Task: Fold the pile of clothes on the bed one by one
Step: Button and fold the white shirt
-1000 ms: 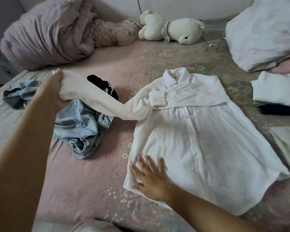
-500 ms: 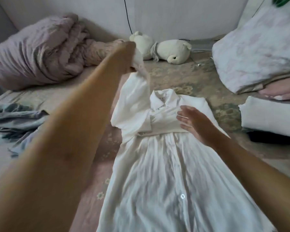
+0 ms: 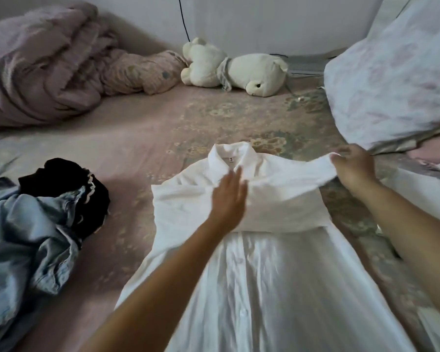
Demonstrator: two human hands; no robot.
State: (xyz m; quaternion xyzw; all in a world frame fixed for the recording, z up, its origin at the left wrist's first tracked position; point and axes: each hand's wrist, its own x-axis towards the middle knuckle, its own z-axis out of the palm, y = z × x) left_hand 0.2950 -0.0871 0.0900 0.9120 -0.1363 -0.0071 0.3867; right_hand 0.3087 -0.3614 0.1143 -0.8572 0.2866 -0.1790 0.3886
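A plush bear [image 3: 239, 69] lies beside a rumpled duvet [image 3: 43, 62].

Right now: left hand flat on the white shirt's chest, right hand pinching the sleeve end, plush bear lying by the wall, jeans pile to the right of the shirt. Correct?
One error: the head view shows the jeans pile left of the white shirt, not right. The left hand, right hand, sleeve end and plush bear are as stated.

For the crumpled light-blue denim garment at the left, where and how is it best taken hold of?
Probably pinch the light-blue denim garment at its bunched upper folds, coming from above on its near side. It lies in a loose heap, and a black garment rests on its far edge, so gripping there would drag both.
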